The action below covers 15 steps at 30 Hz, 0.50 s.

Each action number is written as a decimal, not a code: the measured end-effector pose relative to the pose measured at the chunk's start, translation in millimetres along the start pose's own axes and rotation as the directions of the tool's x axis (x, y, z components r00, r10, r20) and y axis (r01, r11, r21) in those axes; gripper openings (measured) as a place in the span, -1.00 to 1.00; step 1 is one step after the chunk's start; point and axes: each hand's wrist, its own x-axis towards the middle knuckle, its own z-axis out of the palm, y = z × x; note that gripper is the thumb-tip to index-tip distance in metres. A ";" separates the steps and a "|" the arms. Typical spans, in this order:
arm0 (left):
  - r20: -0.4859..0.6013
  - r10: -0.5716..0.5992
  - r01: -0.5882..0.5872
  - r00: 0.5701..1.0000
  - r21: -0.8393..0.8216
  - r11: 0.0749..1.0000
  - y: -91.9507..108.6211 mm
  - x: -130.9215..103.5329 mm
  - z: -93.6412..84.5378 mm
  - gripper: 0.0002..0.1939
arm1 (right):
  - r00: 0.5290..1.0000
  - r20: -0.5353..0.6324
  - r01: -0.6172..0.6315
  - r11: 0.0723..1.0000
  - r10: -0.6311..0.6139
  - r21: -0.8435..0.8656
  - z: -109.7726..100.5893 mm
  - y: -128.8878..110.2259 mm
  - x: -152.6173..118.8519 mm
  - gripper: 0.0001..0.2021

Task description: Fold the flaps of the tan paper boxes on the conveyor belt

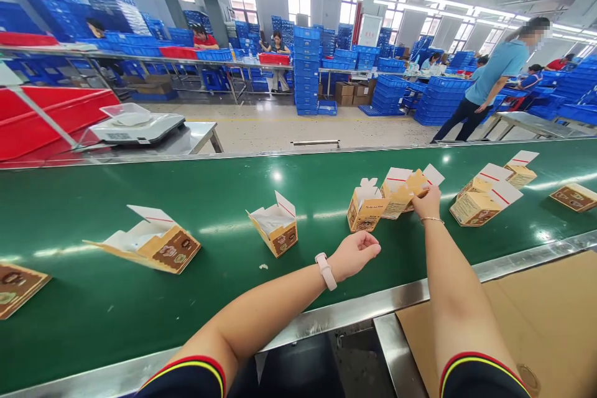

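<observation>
My right hand (427, 201) is closed on a small brown carton (416, 183) with its white flap raised. That carton stands against another open-topped carton (395, 194), and some of it is hidden behind my fingers. Over the near side of the green belt hovers my left hand (357, 255), loosely curled, with a gap between thumb and fingers and nothing visible in it. Just beyond it stands an upright open carton (367, 206), apart from the fingers. Farther left, an open carton (280, 231) with a white packet inside sits tilted on the belt.
The green conveyor belt (224, 289) runs across, with a metal edge nearest me. More open cartons lie left (172, 249) and right (480, 202). A flat cardboard sheet (550, 298) lies at lower right. Beyond the belt are a scale (140, 129), stacked blue crates (306, 74) and a walking person (494, 74).
</observation>
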 end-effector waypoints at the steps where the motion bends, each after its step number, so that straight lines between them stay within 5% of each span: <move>1: -0.012 0.034 -0.034 0.999 0.045 0.998 -3.3 0.5 -1.9 -0.92 | 1.000 0.009 0.003 1.000 -0.003 -0.003 -9.9 5.1 -5.5 -0.54; 5: 0.025 0.281 -0.276 0.960 0.285 0.918 -17.8 12.1 0.7 -0.69 | 0.968 0.225 0.090 0.991 -0.110 0.096 -62.3 25.4 -54.1 -0.39; 8: 0.194 0.484 -0.518 0.853 0.417 0.747 -28.0 27.9 11.3 -0.43 | 0.903 0.393 0.089 0.972 -0.172 0.219 -84.5 26.2 -105.4 -0.22; 11: 0.358 0.524 -0.632 0.773 0.503 0.589 -33.9 40.2 20.2 -0.36 | 0.887 0.387 0.177 0.959 -0.253 0.222 -81.7 14.7 -144.5 -0.22; 15: 0.311 0.535 -0.602 0.786 0.585 0.544 -31.2 49.1 29.6 -0.69 | 0.908 0.316 0.191 0.944 -0.273 0.269 -66.6 -0.7 -161.4 -0.35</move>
